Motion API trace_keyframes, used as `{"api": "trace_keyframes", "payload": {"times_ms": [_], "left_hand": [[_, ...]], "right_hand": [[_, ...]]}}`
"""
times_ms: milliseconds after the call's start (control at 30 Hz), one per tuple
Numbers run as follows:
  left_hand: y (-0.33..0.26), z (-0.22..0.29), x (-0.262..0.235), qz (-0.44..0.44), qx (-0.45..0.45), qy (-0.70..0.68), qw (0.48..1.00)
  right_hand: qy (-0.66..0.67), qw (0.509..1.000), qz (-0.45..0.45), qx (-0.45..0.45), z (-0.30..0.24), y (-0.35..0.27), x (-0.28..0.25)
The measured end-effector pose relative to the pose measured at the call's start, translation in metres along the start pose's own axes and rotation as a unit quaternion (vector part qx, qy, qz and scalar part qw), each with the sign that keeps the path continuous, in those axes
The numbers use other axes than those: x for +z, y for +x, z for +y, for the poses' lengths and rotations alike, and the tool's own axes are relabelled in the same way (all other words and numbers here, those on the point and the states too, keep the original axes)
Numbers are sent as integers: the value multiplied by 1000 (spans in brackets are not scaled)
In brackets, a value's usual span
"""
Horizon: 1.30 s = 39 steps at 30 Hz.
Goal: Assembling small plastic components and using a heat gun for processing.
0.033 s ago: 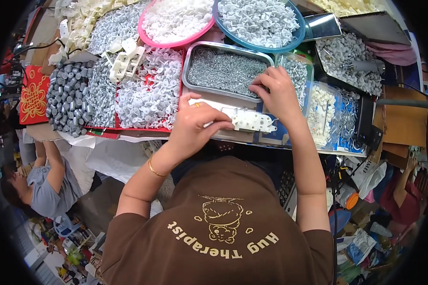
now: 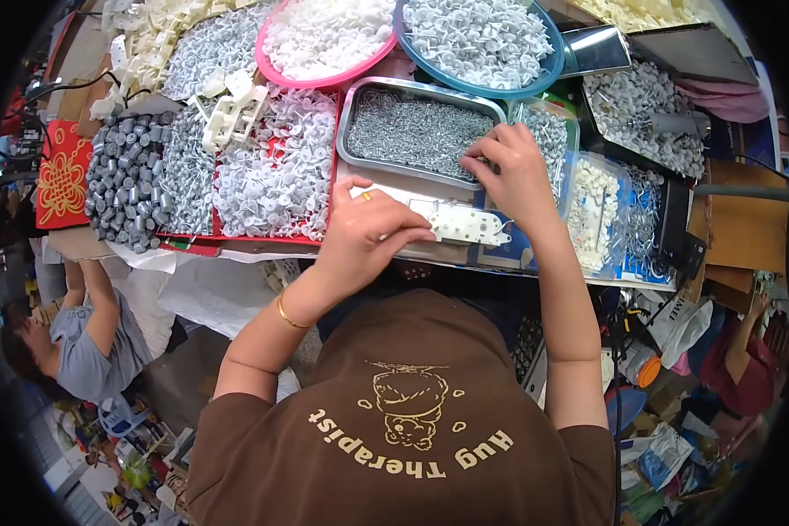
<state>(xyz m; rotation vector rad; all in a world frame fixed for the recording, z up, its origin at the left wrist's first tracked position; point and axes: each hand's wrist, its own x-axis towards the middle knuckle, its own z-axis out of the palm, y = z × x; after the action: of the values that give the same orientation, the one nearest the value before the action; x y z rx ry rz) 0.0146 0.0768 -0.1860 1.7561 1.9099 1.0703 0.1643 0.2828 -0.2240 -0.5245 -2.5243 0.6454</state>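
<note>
Two narrow pinches show, whether closed on anything unclear: left hand (image 2: 366,226) perhaps steadies a white oblong plastic plate (image 2: 469,223), right hand (image 2: 515,168) meets tiny silver metal pieces (image 2: 412,127).

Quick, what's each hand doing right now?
Left hand: closed, pinching the left end of the white plastic part.
Right hand: curled over the metal tray; can't tell if it holds anything.

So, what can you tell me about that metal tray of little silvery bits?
The tray looks like shiny metal: silver-coloured, rectangular, with rounded corners and a raised rim. It lies face up, slightly askew, near a round blue basin. A layer of tiny silvery pieces spreads across it, too small to describe singly. The right hand is over its near right corner; whether it touches the rim is unclear.
</note>
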Motion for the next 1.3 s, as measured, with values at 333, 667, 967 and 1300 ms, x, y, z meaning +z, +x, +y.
{"api": "trace_keyframes", "payload": {"times_ms": [333, 667, 967, 1300], "left_hand": [[-3, 0, 14, 58, 44, 58, 996], [72, -61, 18, 107, 67, 263, 957], [72, -63, 20, 82, 29, 195, 977], [51, -14, 5, 79, 32, 8, 996]], "right_hand": [[131, 990, 19, 43, -34, -21, -35], [132, 986, 65, 80, -38, -17, -46], [-62, 997, -31, -47, 2, 11, 0], [115, 986, 23, 120, -13, 5, -17]]}}
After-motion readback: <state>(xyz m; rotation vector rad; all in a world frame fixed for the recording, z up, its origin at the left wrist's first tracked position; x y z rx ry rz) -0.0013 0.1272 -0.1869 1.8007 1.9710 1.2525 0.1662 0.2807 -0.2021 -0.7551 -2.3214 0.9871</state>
